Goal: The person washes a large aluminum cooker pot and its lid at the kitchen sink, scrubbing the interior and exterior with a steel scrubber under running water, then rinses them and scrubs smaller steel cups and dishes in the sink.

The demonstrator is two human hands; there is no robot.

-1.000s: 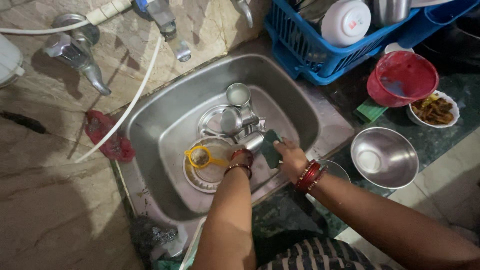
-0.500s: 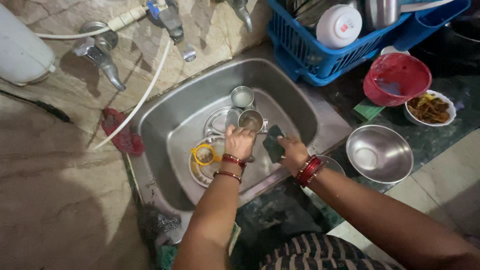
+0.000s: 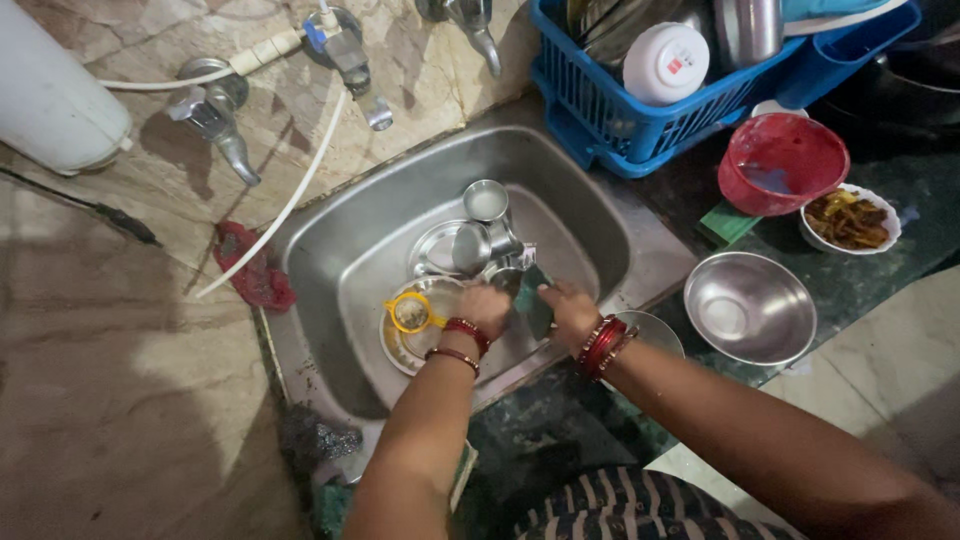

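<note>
My left hand (image 3: 487,305) grips a small steel cup (image 3: 505,279) low inside the steel sink (image 3: 345,250). My right hand (image 3: 568,308) holds a dark green scrub pad (image 3: 535,293) pressed against that cup. Close by in the sink lie a yellow tea strainer (image 3: 408,312) on a steel plate (image 3: 395,350), two more steel cups (image 3: 486,201), and another plate (image 3: 432,245). Red bangles circle both wrists.
A blue dish rack (image 3: 640,120) with washed dishes stands at the back right. On the dark counter sit a red bowl (image 3: 782,162), a white bowl of food scraps (image 3: 850,220) and a large steel bowl (image 3: 749,306). Taps (image 3: 222,125) and a white hose (image 3: 285,205) line the wall. A steel wool scrubber (image 3: 318,437) lies at the sink's near-left corner.
My left hand took a steel cup, lifted it, then lowered it toward the right hand. The scrub pad now touches the cup. The view shifted slightly.
</note>
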